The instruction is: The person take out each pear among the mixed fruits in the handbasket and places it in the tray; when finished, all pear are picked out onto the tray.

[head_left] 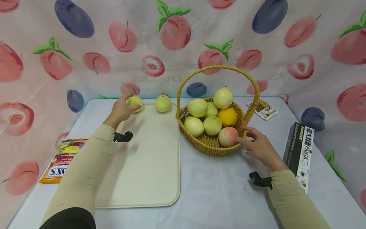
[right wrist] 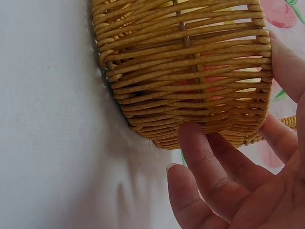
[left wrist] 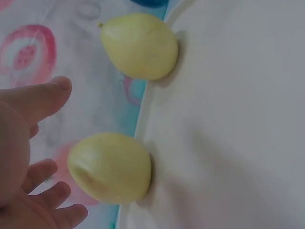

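Observation:
My left hand (head_left: 121, 109) reaches over the tray's far left corner, thumb and fingers spread around a yellow-green pear (left wrist: 112, 167). In the left wrist view a gap shows between the fingers and that pear. A second pear (head_left: 163, 103) sits to its right, on the far edge of the cream tray (head_left: 148, 165). At the near right side of a wicker basket (head_left: 210, 148), my right hand (head_left: 261, 148) holds the rim, thumb over it beside a peach (head_left: 228, 136) and fingertips against the woven outer wall. Several pears and an orange (head_left: 227, 117) also lie in the basket.
The basket's tall handle (head_left: 217, 67) arches over the fruit. Behind it on the right lies a small brown and white packet (head_left: 264, 109). A black and white pasta box (head_left: 298, 152) lies by the right forearm, and an orange snack bag (head_left: 61, 162) by the left forearm.

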Motion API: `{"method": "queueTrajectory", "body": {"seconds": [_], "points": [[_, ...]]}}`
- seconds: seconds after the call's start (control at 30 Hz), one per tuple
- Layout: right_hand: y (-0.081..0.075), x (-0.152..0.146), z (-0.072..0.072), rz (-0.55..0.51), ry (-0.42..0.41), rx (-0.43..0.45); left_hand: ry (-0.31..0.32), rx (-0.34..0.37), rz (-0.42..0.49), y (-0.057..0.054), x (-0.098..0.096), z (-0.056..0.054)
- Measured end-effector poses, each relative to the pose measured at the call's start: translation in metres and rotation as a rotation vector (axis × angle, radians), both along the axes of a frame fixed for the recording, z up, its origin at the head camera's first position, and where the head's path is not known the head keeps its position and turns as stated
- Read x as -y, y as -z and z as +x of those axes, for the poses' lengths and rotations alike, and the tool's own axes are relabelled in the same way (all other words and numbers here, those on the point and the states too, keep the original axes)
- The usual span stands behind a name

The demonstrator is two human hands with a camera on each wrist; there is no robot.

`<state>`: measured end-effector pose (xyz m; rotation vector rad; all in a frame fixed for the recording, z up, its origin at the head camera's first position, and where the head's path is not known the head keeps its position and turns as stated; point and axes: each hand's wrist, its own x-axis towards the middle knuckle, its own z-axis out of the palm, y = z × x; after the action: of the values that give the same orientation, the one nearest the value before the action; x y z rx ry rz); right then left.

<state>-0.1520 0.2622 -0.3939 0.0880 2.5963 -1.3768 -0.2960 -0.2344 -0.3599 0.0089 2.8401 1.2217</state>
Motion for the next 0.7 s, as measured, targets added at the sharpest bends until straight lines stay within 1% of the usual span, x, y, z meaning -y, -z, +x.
{"method": "queueTrajectory", "body": {"seconds": [0.2, 0.37, 0.47, 0.7], "points": [[0.001, -0.001, 0.000, -0.005, 0.000, 0.006, 0.075, -0.075, -0.023, -0.007, -0.005, 0.020], [0.000, -0.001, 0.000, -0.002, 0.003, 0.011, 0.095, -0.117, -0.012, -0.005, -0.013, 0.035], [0.000, -0.001, 0.001, -0.008, 0.004, 0.013, 0.120, -0.137, -0.012, -0.005, -0.018, 0.044], [-0.001, 0.000, 0.000, -0.019, -0.002, 0.004, 0.216, -0.191, 0.024, -0.007, -0.034, 0.066]]}}
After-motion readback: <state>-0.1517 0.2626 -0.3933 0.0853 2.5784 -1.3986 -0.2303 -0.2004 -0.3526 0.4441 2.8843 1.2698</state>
